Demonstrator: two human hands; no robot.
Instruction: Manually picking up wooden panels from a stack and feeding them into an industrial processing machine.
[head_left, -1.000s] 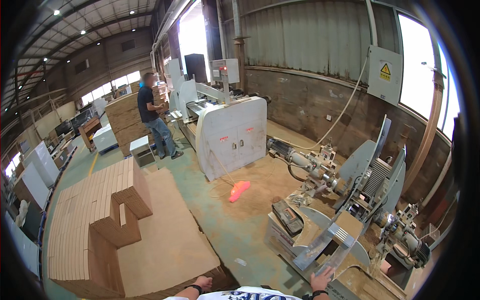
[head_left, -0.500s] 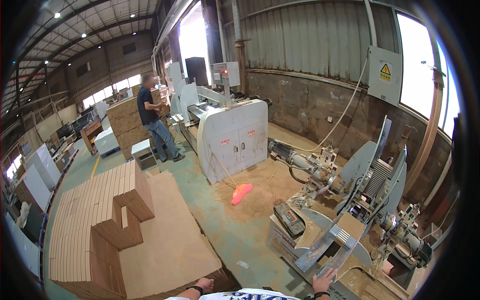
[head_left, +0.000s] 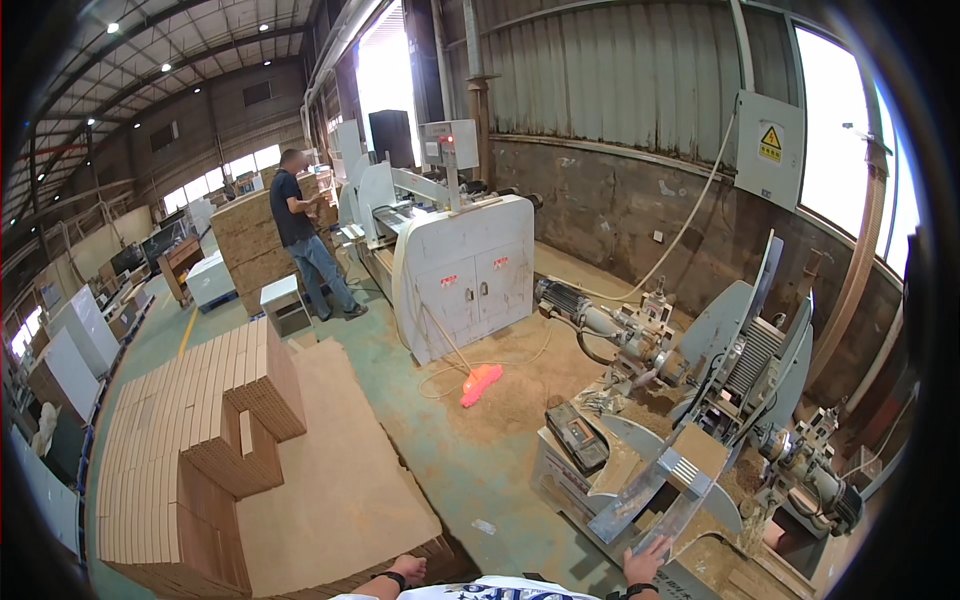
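The grey metal woodworking machine point(head_left: 700, 420) with angled guards and motors stands at the near right of the scene, dusted with sawdust, and the right hand point(head_left: 648, 562) rests with spread fingers on its slanted shiny metal guide plate point(head_left: 640, 495) at the near edge, not clamped around anything. The left hand point(head_left: 405, 572) sits at the bottom edge, beside the near corner of the low stack of tan wooden boards point(head_left: 330, 500), with its fingers partly curled; whether it touches the stack cannot be told, and the two hands are well apart. On the left part of that stack rises a taller stepped pile of short tan wooden blocks point(head_left: 190, 420), laid in tidy rows. A dark grey flat case point(head_left: 575, 437) lies on the machine's near-left ledge, with loose sawdust around it. Farther off, in the middle of the green floor point(head_left: 470, 470), a bright orange-red broom head point(head_left: 480, 382) lies on a spread of sawdust, just beside a white cabinet machine point(head_left: 460, 270) with two small doors. Far left of that cabinet, a person in a dark shirt and jeans point(head_left: 305, 245) stands facing a tall pallet stack of tan wooden pieces point(head_left: 250, 240).
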